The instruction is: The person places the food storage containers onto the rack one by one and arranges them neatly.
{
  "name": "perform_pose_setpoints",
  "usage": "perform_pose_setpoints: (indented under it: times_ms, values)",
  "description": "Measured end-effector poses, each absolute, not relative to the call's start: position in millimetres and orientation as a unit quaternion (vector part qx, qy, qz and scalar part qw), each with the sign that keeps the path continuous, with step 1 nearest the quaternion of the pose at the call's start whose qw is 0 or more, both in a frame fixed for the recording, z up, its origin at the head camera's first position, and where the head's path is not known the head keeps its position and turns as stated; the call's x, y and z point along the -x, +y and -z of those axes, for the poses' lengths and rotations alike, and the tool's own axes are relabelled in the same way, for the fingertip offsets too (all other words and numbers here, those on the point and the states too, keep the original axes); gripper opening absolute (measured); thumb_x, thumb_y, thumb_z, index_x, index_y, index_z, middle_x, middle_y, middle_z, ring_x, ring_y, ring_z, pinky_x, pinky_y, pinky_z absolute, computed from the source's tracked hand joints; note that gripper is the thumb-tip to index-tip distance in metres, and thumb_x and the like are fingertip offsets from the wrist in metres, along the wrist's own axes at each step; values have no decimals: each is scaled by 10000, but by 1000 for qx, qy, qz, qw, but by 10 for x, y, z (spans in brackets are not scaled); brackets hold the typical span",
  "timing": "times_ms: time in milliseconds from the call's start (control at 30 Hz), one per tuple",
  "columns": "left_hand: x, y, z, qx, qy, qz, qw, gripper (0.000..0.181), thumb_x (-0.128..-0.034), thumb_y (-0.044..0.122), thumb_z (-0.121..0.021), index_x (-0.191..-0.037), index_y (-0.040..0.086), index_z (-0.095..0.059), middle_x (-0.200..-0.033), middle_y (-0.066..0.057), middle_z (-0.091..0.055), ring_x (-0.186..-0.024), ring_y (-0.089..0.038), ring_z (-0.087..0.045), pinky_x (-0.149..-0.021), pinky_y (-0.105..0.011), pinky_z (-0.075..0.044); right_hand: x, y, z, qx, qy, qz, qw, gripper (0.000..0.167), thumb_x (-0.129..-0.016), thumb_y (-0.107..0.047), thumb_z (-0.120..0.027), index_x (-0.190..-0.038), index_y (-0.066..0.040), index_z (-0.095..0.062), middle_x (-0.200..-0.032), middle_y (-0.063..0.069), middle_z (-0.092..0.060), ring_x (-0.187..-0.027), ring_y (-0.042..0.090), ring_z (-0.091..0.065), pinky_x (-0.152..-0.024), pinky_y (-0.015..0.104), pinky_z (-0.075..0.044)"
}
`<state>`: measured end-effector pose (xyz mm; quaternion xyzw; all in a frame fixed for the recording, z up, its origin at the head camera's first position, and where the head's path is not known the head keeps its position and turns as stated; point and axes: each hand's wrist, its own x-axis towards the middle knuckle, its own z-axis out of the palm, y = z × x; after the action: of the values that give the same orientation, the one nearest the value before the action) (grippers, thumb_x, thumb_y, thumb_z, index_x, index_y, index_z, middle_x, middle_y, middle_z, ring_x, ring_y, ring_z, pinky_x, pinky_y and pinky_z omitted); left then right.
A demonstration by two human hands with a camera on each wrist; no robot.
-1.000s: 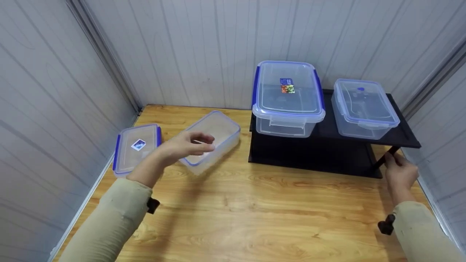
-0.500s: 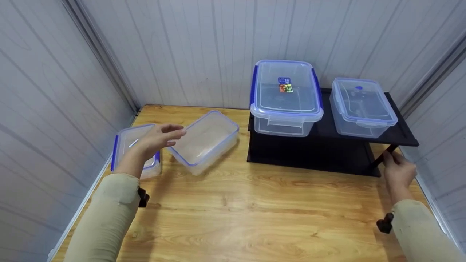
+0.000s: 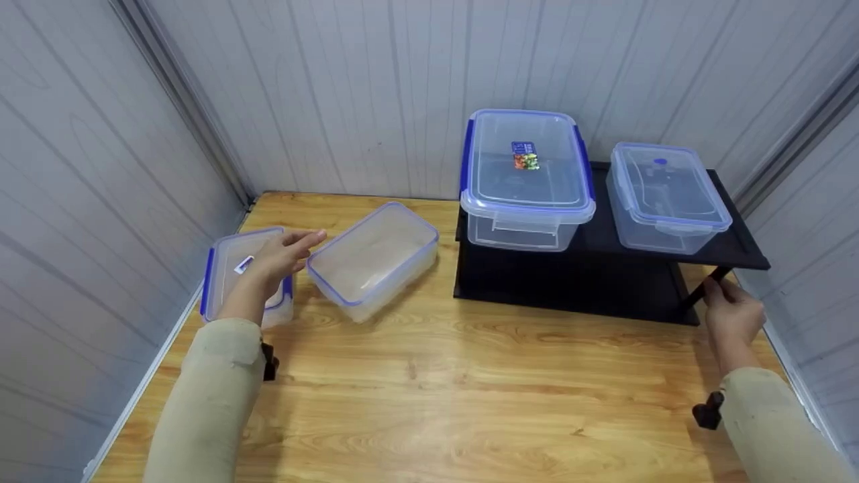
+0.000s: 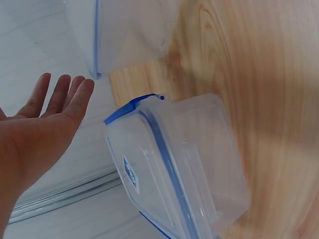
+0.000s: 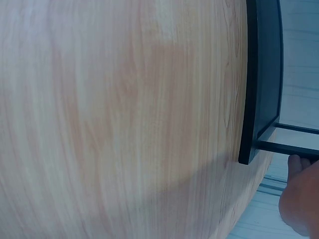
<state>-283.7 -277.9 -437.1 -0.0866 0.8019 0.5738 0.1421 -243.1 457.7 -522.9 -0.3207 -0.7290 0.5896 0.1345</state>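
Note:
My left hand (image 3: pixel 274 257) hovers above a lidded plastic container (image 3: pixel 225 278) on the left of the table, fingers extended and holding nothing. In the left wrist view a gap shows between the fingers and that container (image 4: pixel 209 154), which has blue clips and a small label on its lid. Just right of this hand sits an uncovered plastic container (image 3: pixel 376 255) with a blue rim. At the far right, my right hand (image 3: pixel 733 315) grips a black post (image 3: pixel 704 285) of the two-tier black rack (image 3: pixel 570 288). The right wrist view shows its fingers at the post (image 5: pixel 284 148).
On the rack's upper shelf stand a large lidded container (image 3: pixel 527 181) with a colourful label and a smaller lidded container (image 3: pixel 671 198). The wooden table (image 3: pixel 429 396) spreads in front of the rack. Pale panelled walls (image 3: pixel 335 100) enclose the back and both sides.
My left hand has moved left, from above the uncovered container to above the lidded one. The right hand stays on the rack post. The containers have not visibly moved.

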Motion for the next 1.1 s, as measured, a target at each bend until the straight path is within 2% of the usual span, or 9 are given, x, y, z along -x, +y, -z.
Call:
perform_pose_setpoints:
  times_ms: [100,200,300,400,500,633,733,933,1100]
  values:
    - [2857,-2795,4434,97,803,-570,143,1033,-973,652,-683,-1672,20,-260,-1747,-201,-222,-1606,-381,-248,-1318,-476,-267,2433,4569,5232,321,-730,-589,134,548,-1025,-394,-713,-1503,-160,-581,-868,-306,-695,-817,-139,-640,-1221,318,-418]
    - [2881,-2818,4497,112,805,-564,147,1109,-948,705,-675,-1690,29,-205,-1760,-196,-182,-1616,-378,-227,-1324,-473,-250,2438,4562,5236,320,-730,-587,140,536,-1024,-385,-716,-1491,-154,-594,-831,-315,-686,-817,-135,-645,-1223,332,-420]
    - [2898,-2841,4559,122,793,-577,151,1126,-961,693,-666,-1697,20,-143,-1767,-206,-141,-1621,-378,-209,-1327,-457,-239,2443,4556,5240,321,-731,-584,145,523,-1022,-381,-720,-1479,-153,-607,-838,-310,-696,-810,-136,-642,-1215,327,-429]
    - [2914,-2849,4609,128,768,-608,155,1099,-1002,625,-652,-1696,3,-70,-1766,-215,-134,-1622,-365,-216,-1324,-430,-249,2446,4555,5242,322,-733,-582,145,528,-1022,-383,-718,-1482,-150,-603,-968,-255,-745,-807,-139,-637,-1217,329,-428]
    - [2926,-2846,4643,131,743,-637,159,1073,-1028,575,-638,-1690,-12,-31,-1761,-221,-150,-1621,-351,-226,-1322,-413,-255,2446,4559,5241,324,-729,-586,144,535,-1021,-376,-722,-1487,-147,-597,-1157,-145,-756,-825,-129,-647,-1192,287,-444]
    - [2940,-2856,4663,136,716,-663,170,1045,-1029,579,-635,-1688,-18,-85,-1751,-238,-172,-1617,-347,-242,-1321,-397,-255,2441,4564,5234,327,-715,-602,139,553,-1020,-359,-726,-1505,-139,-580,-1373,6,-679,-899,-92,-673,-1116,181,-471]
    - [2943,-2864,4662,145,708,-667,182,1056,-1006,623,-649,-1683,-20,-157,-1744,-238,-204,-1604,-349,-280,-1313,-395,-278,2441,4562,5227,328,-703,-616,135,563,-1019,-350,-730,-1516,-139,-568,-1469,63,-603,-973,-64,-690,-1127,177,-457]
    - [2921,-2853,4653,147,709,-656,214,1072,-986,671,-645,-1662,-46,-224,-1707,-236,-303,-1553,-345,-372,-1284,-393,-349,2454,4569,5223,334,-709,-607,134,565,-1019,-365,-728,-1517,-150,-569,-1427,40,-636,-902,-84,-667,-1225,314,-410]
    - [2893,-2865,4674,129,700,-659,241,1020,-1028,650,-581,-1650,-74,-223,-1647,-246,-357,-1500,-325,-410,-1279,-400,-359,2462,4572,5223,332,-734,-579,126,565,-1031,-398,-701,-1525,-162,-561,-1350,-4,-674,-946,-83,-674,-1226,343,-421]
